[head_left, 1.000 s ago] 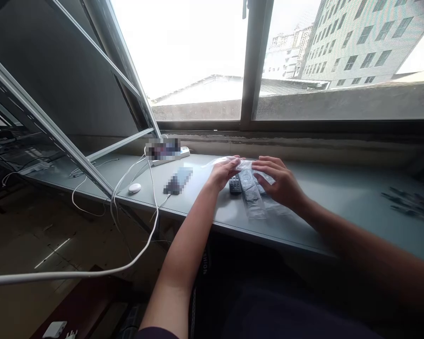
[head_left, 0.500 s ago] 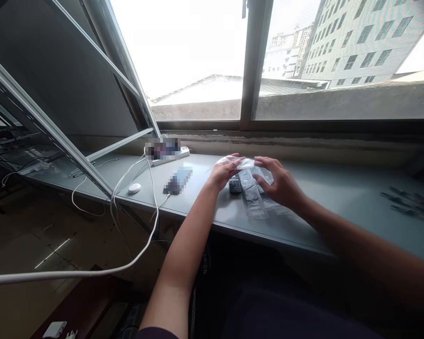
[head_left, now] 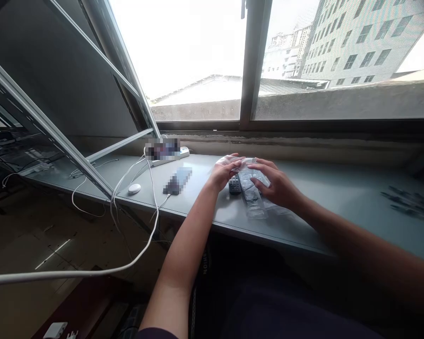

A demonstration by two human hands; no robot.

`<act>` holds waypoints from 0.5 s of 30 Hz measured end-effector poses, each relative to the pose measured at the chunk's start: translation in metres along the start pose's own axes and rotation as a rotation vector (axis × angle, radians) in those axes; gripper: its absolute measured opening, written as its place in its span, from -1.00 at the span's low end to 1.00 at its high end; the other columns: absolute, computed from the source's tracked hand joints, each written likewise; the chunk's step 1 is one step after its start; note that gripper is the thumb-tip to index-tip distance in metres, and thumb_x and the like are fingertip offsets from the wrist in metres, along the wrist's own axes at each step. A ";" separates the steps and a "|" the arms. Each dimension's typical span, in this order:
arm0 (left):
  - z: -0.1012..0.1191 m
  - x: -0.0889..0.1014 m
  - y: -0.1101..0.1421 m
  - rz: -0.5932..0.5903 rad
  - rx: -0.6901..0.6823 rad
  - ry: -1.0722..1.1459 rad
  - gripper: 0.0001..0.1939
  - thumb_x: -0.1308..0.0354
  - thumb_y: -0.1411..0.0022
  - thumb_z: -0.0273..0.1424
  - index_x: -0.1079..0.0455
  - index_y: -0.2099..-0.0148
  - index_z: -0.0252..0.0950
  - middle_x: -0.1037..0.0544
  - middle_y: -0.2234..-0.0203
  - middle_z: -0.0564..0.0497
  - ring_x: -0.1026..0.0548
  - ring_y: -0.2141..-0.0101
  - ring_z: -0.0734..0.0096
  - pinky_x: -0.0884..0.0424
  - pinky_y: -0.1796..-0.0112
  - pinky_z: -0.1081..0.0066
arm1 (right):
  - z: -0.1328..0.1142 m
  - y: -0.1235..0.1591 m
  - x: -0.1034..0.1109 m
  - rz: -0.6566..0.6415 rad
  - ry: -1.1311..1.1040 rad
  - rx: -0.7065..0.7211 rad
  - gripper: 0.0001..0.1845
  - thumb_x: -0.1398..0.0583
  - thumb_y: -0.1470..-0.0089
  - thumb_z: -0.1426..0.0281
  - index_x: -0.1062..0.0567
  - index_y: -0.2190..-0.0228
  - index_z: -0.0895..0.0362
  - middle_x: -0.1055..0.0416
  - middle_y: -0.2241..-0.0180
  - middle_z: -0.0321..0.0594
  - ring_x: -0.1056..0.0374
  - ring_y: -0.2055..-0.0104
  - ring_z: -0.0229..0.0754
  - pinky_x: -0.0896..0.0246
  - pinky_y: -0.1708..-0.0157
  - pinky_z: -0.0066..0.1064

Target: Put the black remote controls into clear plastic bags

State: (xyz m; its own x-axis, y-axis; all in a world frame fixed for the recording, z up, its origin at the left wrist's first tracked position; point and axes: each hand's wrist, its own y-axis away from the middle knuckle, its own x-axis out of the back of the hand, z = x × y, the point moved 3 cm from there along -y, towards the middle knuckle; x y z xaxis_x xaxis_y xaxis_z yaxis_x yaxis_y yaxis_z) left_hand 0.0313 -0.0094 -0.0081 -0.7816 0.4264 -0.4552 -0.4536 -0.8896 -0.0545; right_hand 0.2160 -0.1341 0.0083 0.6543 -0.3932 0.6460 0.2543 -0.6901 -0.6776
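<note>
My left hand (head_left: 222,174) and my right hand (head_left: 273,185) meet over a clear plastic bag (head_left: 240,164) at the middle of the grey table (head_left: 339,197). Both pinch the bag's far end between thumb and fingers. Under and in front of the hands lie more clear bags with dark remotes inside (head_left: 253,200). A bare black remote control (head_left: 235,184) lies just left of them, beside my left wrist.
A phone (head_left: 178,180) on a white cable, a small white round device (head_left: 134,188) and a white power strip (head_left: 167,151) lie to the left. A slanted metal frame (head_left: 56,127) crosses the left side. Dark items (head_left: 410,203) rest at the far right. The window sill runs behind.
My right hand has slid left and closed its fingers on the bag's end. The bag's top has bunched up between the two hands. My left hand has barely moved.
</note>
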 end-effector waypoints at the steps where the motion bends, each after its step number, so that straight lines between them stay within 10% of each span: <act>1: 0.000 0.000 0.000 0.010 -0.001 0.001 -0.53 -0.56 -0.28 -0.50 -0.61 -0.21 -0.27 -0.78 -0.10 -0.17 -0.75 -0.08 0.18 -0.58 -0.22 0.20 | 0.000 0.000 0.000 0.006 -0.004 -0.015 -0.50 -0.27 -0.48 0.24 -0.55 -0.36 -0.05 -0.56 -0.36 0.04 -0.33 -0.54 0.32 -0.37 -0.43 0.35; 10: -0.001 0.001 -0.001 0.051 0.017 0.022 -0.57 -0.52 -0.33 -0.51 -0.62 -0.21 -0.30 -0.79 0.04 -0.13 -0.75 0.14 0.38 -0.61 -0.13 0.30 | 0.001 0.000 -0.002 -0.031 -0.005 0.058 -0.70 -0.24 -0.50 0.28 -0.68 -0.15 -0.07 -0.60 -0.35 -0.09 -0.24 -0.60 0.29 -0.30 -0.48 0.40; 15: -0.002 -0.001 0.001 0.004 0.042 0.008 -0.53 -0.56 -0.30 -0.47 -0.63 -0.22 -0.28 -0.78 0.06 -0.12 -0.74 0.14 0.37 -0.64 -0.05 0.34 | 0.002 0.000 -0.002 -0.032 0.001 0.047 -0.53 -0.24 -0.51 0.26 -0.60 -0.35 -0.04 -0.60 -0.35 -0.02 -0.28 -0.58 0.28 -0.31 -0.49 0.33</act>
State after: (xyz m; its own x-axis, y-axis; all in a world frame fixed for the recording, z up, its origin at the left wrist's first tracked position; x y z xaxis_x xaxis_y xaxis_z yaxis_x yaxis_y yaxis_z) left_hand 0.0325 -0.0108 -0.0090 -0.7801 0.4210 -0.4627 -0.4679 -0.8836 -0.0151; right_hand 0.2163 -0.1323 0.0061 0.6446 -0.3724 0.6677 0.3081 -0.6728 -0.6727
